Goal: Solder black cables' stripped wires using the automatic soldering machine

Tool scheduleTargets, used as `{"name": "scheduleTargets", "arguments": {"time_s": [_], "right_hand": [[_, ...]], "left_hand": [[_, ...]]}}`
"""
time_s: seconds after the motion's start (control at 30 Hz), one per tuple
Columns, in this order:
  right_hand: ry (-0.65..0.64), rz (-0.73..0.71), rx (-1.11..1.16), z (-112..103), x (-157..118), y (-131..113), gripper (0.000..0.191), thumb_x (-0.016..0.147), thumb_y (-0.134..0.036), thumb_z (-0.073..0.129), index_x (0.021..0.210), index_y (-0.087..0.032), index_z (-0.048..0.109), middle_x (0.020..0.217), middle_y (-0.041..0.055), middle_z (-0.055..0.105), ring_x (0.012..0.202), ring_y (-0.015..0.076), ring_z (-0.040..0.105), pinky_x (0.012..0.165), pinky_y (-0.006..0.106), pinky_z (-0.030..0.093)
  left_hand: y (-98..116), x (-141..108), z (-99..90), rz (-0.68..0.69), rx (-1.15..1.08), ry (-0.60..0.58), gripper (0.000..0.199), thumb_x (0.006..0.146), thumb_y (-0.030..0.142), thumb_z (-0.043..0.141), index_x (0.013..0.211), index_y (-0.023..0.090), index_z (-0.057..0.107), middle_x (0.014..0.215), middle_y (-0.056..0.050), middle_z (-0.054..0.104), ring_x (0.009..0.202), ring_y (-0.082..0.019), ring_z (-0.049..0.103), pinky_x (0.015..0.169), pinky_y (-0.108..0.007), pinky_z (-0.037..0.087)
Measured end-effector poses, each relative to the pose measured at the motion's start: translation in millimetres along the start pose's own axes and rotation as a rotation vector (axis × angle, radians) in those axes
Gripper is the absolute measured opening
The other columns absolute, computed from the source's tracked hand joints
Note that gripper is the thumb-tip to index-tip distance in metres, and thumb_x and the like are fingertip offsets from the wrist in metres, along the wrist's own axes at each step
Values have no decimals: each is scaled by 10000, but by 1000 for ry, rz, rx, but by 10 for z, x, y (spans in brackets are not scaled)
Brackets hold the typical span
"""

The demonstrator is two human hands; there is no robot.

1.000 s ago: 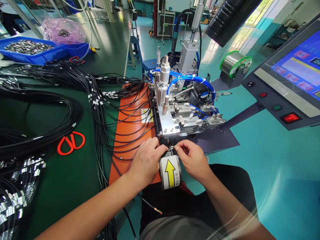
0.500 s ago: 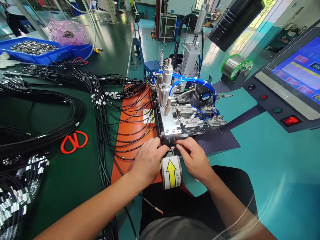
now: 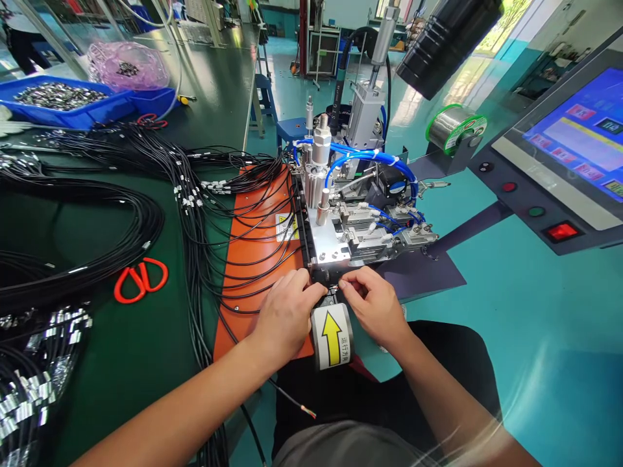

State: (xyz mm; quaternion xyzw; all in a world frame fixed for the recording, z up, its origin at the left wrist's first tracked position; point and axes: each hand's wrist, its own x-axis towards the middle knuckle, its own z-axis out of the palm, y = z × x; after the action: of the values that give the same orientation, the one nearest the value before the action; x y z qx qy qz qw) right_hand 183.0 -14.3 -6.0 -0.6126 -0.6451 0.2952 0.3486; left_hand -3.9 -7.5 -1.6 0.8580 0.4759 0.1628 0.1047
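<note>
My left hand (image 3: 287,310) is closed at the front of a small metal machine (image 3: 331,243), its thumb toward the middle; what its fingers hold is hidden beneath them. From the other side my right hand (image 3: 374,306) pinches what looks like a thin wire end at the same spot, just under the machine's front edge. Between and below both hands sits a round drum (image 3: 332,336) with a yellow arrow label. A black cable with stripped, coloured wire ends (image 3: 307,411) hangs below my left forearm.
Several black cables cross an orange plate (image 3: 302,347) left of the machine. Cable bundles (image 3: 192,279) and red-handled scissors (image 3: 141,280) lie on the green table. Behind are a blue tray (image 3: 73,118) of metal parts and a solder spool (image 3: 455,126). A control screen (image 3: 579,143) stands at right.
The view has shifted slightly. Both hands stay at the machine's front; my right fingertips have moved a little and look more tightly pinched.
</note>
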Motion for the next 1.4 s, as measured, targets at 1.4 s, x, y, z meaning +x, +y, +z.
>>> {"name": "scheduleTargets", "arguments": {"time_s": [1.4], "right_hand": [[-723, 81, 77, 316, -886, -514, 152, 839, -321, 609, 769, -199, 667, 751, 5, 638, 631, 126, 552, 537, 206, 364]], "left_hand": [[135, -41, -427, -67, 105, -370, 252, 927, 152, 402, 1023, 176, 634, 915, -82, 586, 870, -218, 627, 704, -316, 487]]}}
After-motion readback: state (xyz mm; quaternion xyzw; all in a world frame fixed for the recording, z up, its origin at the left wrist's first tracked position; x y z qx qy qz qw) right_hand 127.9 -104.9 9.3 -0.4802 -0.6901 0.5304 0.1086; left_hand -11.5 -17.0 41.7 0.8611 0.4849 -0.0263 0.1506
